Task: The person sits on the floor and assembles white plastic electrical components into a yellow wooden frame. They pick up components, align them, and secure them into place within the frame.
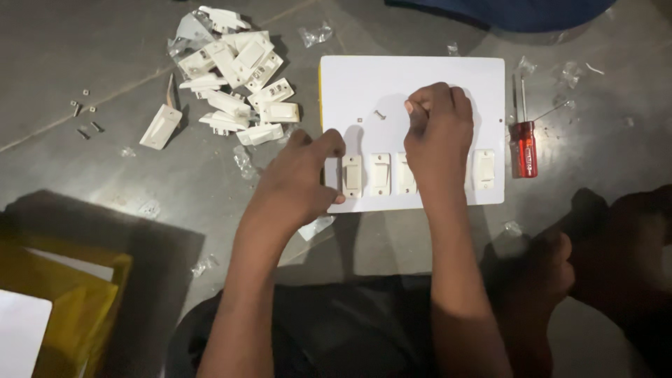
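A white switch panel (413,77) lies flat on the grey floor, with a row of cream rocker switches (379,173) along its near edge. My left hand (297,175) rests on the panel's left edge, thumb beside the leftmost switch (351,175). My right hand (439,136) is over the middle of the panel with fingers curled together; whether they pinch something is hidden. A small screw (380,114) lies on the panel just left of that hand.
A heap of loose cream switches (238,84) lies to the left, small screws and nuts (84,119) further left. A red-handled screwdriver (523,143) lies right of the panel. Clear plastic wrappers (315,33) are scattered about. A yellow bag (77,308) sits lower left.
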